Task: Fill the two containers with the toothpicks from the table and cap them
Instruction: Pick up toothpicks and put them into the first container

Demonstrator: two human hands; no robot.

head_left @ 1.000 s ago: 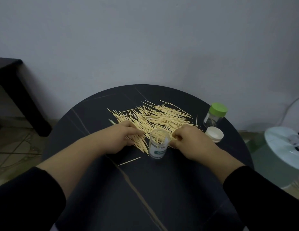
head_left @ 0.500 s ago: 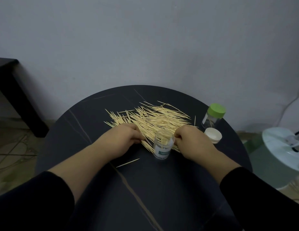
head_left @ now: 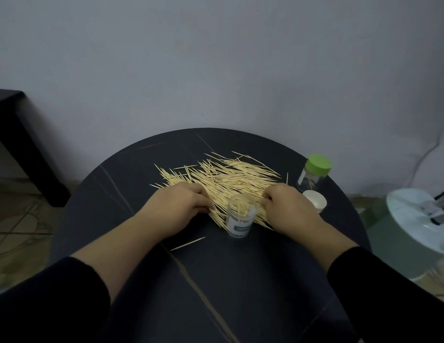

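While a person leans over the dark round tabletop [head_left: 141, 280], the left grip [head_left: 181, 206] curls its fingers down onto the near edge of the toothpicks [head_left: 223, 177]; whether it holds any is hidden. The right grip [head_left: 288, 206] pinches toothpicks just beside the rim of the open clear container [head_left: 239, 217], which stands upright between the two grips with a few sticks inside. Just right of the right grip lies a white cap [head_left: 314, 200]; beyond it stands a green-capped container [head_left: 314, 174]. A stray toothpick [head_left: 188, 243] lies below the left grip.
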